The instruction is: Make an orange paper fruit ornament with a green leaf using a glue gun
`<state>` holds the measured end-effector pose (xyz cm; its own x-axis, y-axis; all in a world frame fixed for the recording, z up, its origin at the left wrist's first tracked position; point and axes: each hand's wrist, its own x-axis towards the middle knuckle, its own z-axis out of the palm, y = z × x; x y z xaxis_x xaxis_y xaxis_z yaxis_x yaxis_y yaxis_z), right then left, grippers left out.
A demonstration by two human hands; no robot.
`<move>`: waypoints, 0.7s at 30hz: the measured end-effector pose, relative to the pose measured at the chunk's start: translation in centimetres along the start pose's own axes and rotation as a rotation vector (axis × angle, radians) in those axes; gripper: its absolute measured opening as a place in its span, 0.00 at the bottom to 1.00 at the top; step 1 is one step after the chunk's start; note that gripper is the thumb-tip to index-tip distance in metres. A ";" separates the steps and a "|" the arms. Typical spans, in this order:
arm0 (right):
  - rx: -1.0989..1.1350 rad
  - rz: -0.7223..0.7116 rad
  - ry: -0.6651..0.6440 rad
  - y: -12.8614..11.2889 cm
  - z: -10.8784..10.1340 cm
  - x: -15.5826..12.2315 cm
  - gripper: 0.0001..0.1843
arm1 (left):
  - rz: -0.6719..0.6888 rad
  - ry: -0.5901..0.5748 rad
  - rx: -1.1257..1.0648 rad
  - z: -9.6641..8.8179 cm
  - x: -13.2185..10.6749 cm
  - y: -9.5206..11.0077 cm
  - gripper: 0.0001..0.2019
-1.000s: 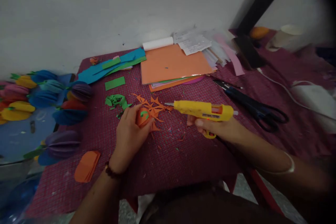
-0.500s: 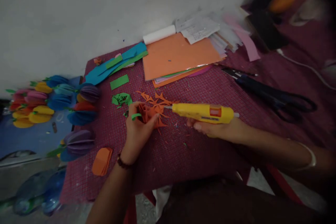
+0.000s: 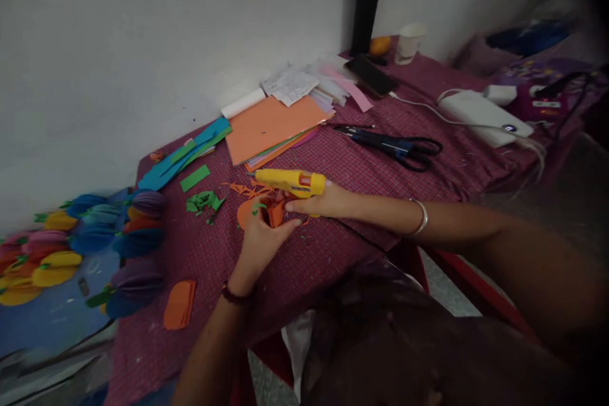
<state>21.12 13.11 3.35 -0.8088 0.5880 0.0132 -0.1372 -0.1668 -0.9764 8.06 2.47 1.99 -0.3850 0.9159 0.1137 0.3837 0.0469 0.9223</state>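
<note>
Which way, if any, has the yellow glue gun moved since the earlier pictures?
Yes: the glue gun has moved left, closer to the green paper rectangle lying on its own.

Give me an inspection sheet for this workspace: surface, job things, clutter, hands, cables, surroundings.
Surface: dark red checked tablecloth, slightly wrinkled.
Job things: orange paper piece and yellow glue gun, both in hand.
Clutter: orange scraps, green scraps, dark-handled scissors, paper stack.
Hands: left hand holds the orange paper piece; right hand grips the yellow glue gun, close beside it.
Cables: white cable from the phone's end toward a white device; dark cord near the right hand.
Surroundings: pale wall; colourful paper ornaments on a blue surface; paper cup.
</note>
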 end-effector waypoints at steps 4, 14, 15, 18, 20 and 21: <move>-0.040 -0.068 -0.035 1.1 -0.2 0.6 0.15 | -0.023 -0.021 0.027 -0.9 -0.1 0.5 0.25; -0.348 -0.252 -0.188 -1.5 -3.5 -0.3 0.11 | -0.367 -0.185 -0.486 -3.2 -0.3 0.6 0.20; -0.373 -0.235 -0.191 -1.7 -3.4 -0.5 0.11 | -0.384 -0.182 -0.512 -3.2 -0.3 0.4 0.17; -0.420 -0.167 -0.228 -1.9 -2.7 -1.1 0.11 | -0.460 -0.237 -0.558 -3.4 -0.6 0.2 0.10; -0.464 -0.129 -0.271 -2.0 -2.1 -1.4 0.12 | -0.499 -0.306 -0.599 -3.5 -0.9 0.2 0.13; -0.484 -0.117 -0.290 -2.0 -1.9 -1.5 0.12 | -0.511 -0.341 -0.616 -3.5 -1.1 0.2 0.15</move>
<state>23.68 14.06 4.87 -0.9370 0.3286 0.1189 -0.0129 0.3074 -0.9515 5.62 0.06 3.36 -0.0762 0.9154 -0.3952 -0.3282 0.3512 0.8769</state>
